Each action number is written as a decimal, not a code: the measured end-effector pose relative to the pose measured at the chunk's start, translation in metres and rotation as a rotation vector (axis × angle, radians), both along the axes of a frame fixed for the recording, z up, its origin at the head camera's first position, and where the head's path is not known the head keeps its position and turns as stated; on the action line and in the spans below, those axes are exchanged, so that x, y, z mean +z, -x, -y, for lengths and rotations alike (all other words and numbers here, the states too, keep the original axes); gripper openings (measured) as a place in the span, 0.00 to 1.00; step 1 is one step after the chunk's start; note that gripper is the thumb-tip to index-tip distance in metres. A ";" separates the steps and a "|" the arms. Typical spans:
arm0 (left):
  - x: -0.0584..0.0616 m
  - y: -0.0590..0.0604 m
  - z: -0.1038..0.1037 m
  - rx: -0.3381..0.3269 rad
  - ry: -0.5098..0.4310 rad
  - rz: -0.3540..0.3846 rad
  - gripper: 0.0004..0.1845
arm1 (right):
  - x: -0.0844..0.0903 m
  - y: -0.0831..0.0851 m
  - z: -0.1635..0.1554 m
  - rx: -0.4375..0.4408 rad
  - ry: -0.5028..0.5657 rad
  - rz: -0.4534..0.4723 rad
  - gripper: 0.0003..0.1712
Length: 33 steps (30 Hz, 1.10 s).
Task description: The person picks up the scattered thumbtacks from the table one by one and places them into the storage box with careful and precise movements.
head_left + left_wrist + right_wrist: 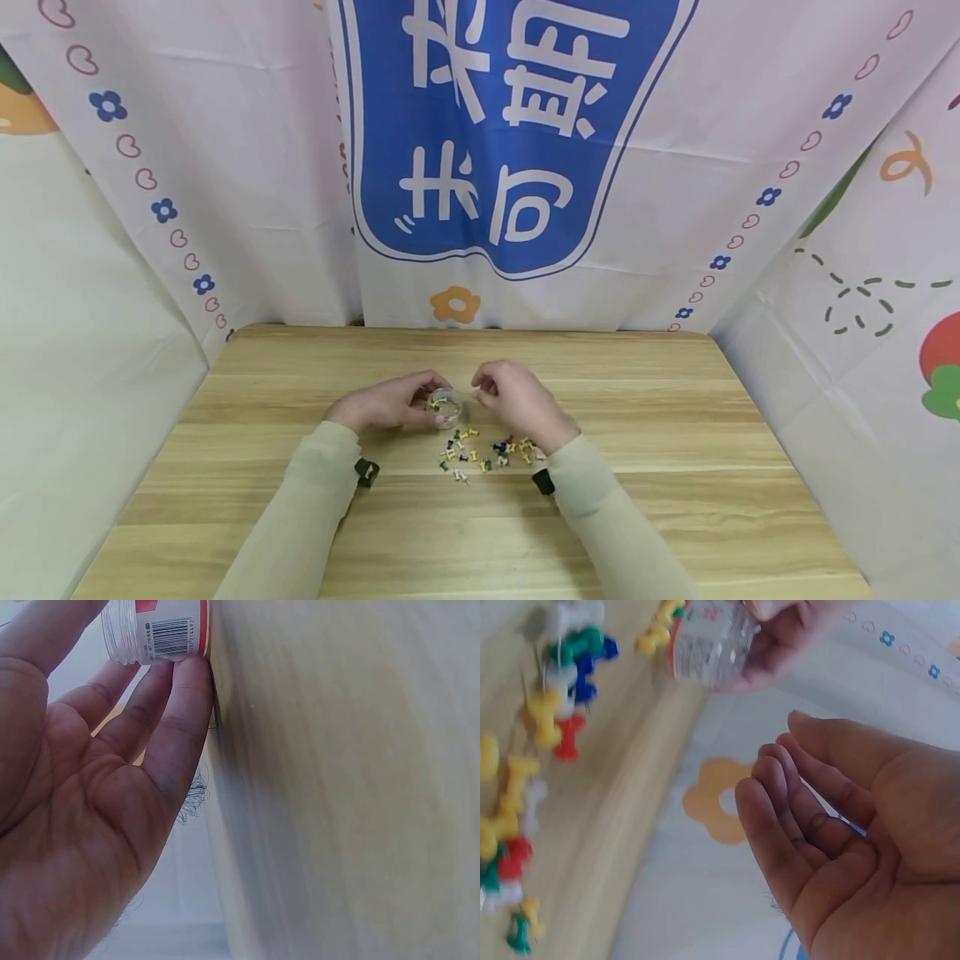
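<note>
My left hand holds a small clear plastic jar upright on the table, thumb on its near side and fingers round the far side. A few push pins show inside it. The left wrist view shows its white and red barcode label and threaded rim. Just right of the jar is my right hand, apart from it, fingers loosely bent. Nothing shows between those fingers in the right wrist view. Loose push pins in yellow, white, blue, green and red lie in front of the hands.
The wooden table ends at the back against a printed white curtain with a blue sign. More curtain hangs along both sides. Dark straps sit on both wrists.
</note>
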<state>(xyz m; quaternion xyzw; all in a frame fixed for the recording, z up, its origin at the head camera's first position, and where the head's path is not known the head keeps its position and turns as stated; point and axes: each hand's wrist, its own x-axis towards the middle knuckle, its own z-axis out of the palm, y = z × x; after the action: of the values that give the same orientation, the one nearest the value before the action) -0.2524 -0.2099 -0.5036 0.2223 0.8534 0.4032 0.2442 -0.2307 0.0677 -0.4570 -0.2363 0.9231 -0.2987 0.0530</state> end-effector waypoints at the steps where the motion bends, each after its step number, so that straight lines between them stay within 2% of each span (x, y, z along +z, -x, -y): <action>1: 0.000 0.000 0.000 0.001 -0.001 0.001 0.30 | 0.003 -0.001 -0.003 -0.005 -0.003 0.006 0.10; 9: 0.002 -0.002 -0.002 0.014 0.016 0.000 0.30 | 0.013 -0.001 -0.026 -0.034 -0.076 0.022 0.08; 16: 0.003 -0.003 -0.002 0.011 0.010 0.005 0.29 | 0.008 0.003 -0.043 -0.012 -0.145 -0.010 0.06; 26: 0.003 -0.003 -0.002 0.014 0.012 0.000 0.28 | 0.003 0.007 -0.064 0.091 -0.281 -0.063 0.05; 33: 0.005 -0.004 -0.002 0.013 0.011 0.003 0.29 | -0.004 0.011 -0.075 0.200 -0.406 -0.139 0.06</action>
<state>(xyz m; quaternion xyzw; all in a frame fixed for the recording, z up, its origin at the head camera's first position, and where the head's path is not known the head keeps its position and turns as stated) -0.2484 -0.2081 -0.4986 0.2147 0.8566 0.4006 0.2442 -0.2416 0.1431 -0.4613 -0.3313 0.9376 -0.0831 0.0649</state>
